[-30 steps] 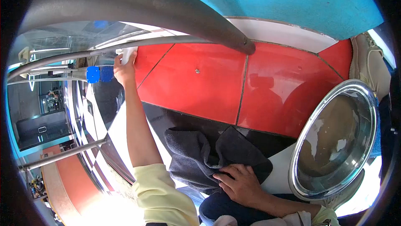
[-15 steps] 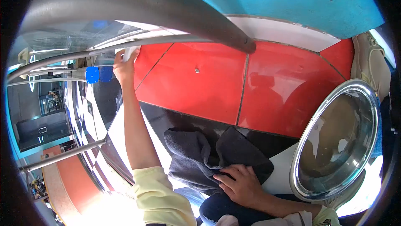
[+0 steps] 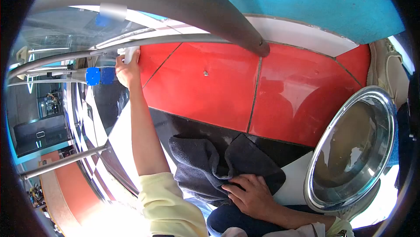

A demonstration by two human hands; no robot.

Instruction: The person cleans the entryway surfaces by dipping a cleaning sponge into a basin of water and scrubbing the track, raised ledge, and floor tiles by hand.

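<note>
My left hand (image 3: 127, 71) is at the end of my outstretched arm, by the far left edge of the red tiles. Its fingers are closed around a small white object (image 3: 130, 54) whose kind I cannot make out. Close to me, a dark grey towel (image 3: 197, 160) lies in folds over the black tile and my knee. My right hand (image 3: 251, 193) rests on the towel's near edge, with its fingers bent onto the fabric. To the right, a shiny metal basin (image 3: 313, 180) holds murky brownish water (image 3: 350, 140).
A thick grey metal tube (image 3: 210, 7) and a thinner bar (image 3: 175, 39) cross above the red floor tiles (image 3: 201, 88). A blue wall (image 3: 315, 0) with white skirting (image 3: 302, 33) stands ahead. A small grey bit (image 3: 205, 73) lies on one tile. A shoe (image 3: 385, 64) is behind the basin.
My left hand has shifted slightly left with the white object, which now shows more upright below the bar. My right hand stays on the towel. The view has moved a little.
</note>
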